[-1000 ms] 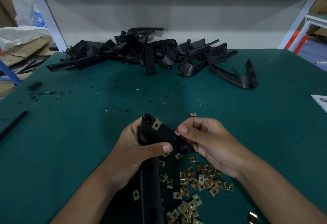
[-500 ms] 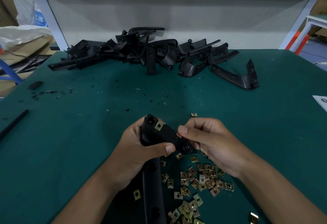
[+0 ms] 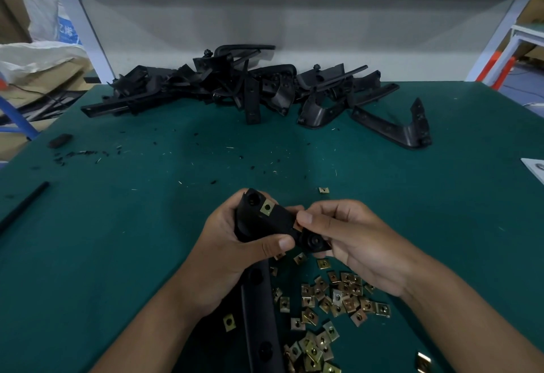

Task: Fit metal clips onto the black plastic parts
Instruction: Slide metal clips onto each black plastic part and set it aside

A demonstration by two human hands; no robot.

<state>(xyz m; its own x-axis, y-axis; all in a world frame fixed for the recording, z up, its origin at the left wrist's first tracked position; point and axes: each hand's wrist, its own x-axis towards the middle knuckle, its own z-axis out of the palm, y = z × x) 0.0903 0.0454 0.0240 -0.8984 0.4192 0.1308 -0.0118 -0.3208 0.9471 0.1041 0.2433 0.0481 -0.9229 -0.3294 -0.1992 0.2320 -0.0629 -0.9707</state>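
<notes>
Fingers of both hands clamp one black part above the desk's near edge.

Left hand (image 3: pixel 232 243) wraps the matte, angled part (image 3: pixel 265 222), thumb across its face beside a fitted brass clip (image 3: pixel 267 207); right hand (image 3: pixel 350 237) pinches a clip (image 3: pixel 298 227) against the part's edge. Square, shiny clips (image 3: pixel 338 299) lie scattered beneath; a pile (image 3: pixel 235 84) of black parts sits at the far edge.

Two hands work at the near edge: the left hand (image 3: pixel 223 252) and the right hand (image 3: pixel 353 240). One black plastic part (image 3: pixel 259 284) is held, bearing one fitted clip (image 3: pixel 267 207). Several dozen loose clips (image 3: pixel 332 305) lie near right, too heaped to count. The far pile of black parts (image 3: pixel 235 84) holds roughly a dozen.
</notes>
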